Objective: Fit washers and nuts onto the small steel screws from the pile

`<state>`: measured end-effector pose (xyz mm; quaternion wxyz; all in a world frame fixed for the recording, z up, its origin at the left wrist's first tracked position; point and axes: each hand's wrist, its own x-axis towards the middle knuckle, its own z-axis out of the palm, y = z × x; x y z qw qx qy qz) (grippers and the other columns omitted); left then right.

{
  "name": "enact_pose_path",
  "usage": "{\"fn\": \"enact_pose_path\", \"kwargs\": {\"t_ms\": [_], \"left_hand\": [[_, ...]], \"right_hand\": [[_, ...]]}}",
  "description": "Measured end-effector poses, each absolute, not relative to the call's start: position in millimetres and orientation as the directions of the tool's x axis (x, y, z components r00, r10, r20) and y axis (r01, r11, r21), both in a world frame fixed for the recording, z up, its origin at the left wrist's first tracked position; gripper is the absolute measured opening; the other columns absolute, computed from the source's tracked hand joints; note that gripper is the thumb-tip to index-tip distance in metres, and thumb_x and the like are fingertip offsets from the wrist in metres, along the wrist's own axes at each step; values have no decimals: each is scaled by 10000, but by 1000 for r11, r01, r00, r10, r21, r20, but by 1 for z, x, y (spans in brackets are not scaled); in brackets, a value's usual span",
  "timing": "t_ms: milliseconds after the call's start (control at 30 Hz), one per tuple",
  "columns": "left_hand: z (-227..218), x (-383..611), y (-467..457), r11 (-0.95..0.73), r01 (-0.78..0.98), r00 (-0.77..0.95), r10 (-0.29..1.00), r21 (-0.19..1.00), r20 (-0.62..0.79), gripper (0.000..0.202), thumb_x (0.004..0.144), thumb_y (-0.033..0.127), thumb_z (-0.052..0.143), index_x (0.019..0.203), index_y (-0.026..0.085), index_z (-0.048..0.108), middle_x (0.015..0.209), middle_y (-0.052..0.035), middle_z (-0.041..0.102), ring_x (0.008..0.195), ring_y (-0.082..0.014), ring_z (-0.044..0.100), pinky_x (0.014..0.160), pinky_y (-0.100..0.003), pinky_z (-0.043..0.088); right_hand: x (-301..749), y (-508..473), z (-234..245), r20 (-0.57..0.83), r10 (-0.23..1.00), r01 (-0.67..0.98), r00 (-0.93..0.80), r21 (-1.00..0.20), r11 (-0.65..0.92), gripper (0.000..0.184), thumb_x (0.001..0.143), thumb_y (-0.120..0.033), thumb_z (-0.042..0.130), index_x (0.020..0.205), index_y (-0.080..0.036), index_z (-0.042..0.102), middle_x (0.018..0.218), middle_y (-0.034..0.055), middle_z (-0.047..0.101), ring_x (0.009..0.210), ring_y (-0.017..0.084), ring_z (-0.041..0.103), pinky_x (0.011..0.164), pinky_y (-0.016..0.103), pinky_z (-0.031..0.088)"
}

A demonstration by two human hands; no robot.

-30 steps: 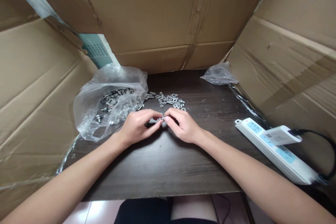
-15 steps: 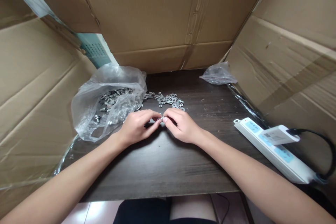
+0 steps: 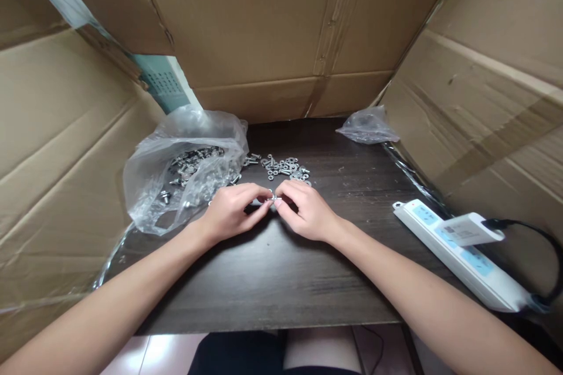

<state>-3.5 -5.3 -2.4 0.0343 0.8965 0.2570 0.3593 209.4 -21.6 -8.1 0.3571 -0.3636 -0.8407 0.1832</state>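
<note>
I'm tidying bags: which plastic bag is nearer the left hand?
The large bag with metal fasteners, beside the left hand; the small bag lies farther back, rightward.

A person's left grip [image 3: 233,209] and right grip [image 3: 307,209] pinch a small metal fastener [image 3: 274,198] over a dark table [image 3: 272,287]. Loose hardware [image 3: 285,171] lies beyond, near a plastic bag [image 3: 143,170].

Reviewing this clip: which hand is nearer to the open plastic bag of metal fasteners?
Left. The left hand is just to the right of the plastic bag; the right hand is farther right, beyond the left one.
</note>
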Motion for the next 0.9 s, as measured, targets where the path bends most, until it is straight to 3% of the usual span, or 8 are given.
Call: {"fn": "enact_pose_path", "kwargs": {"t_ms": [200,400,667,900], "left_hand": [[-4,-1,-6,-873,410,614,478,263,628,91,972,209,606,983,148,673,817,-15,749,656,-111,694,629,-209,546],[-3,-3,-4,-868,424,598,483,260,640,84,968,214,615,965,150,669,823,-19,751,665,-114,699,629,-206,547],[-3,-1,-6,-877,407,615,468,253,635,98,976,219,615,994,147,678,817,-19,751,669,-120,703,626,-217,549],[-3,-3,-4,-866,419,599,491,275,633,93,974,222,615,985,154,677,843,-24,758,673,-111,704,629,-200,553]], "right_hand": [[211,-19,-14,416,759,520,-501,-557,648,371,1045,-247,375,694,-210,488,645,3,554,649,169,467,716,332,357],[210,-22,-7,460,773,462,-437,-622,632,120,976,-250,491,874,-205,534,810,24,609,756,182,550,744,315,393],[210,-19,-11,421,765,527,-488,-557,643,338,1041,-225,362,716,-205,456,665,-13,561,628,149,489,769,336,335],[211,-21,-7,459,772,506,-439,-584,635,95,952,-236,515,870,-197,544,791,4,631,720,164,554,792,334,345]]}}
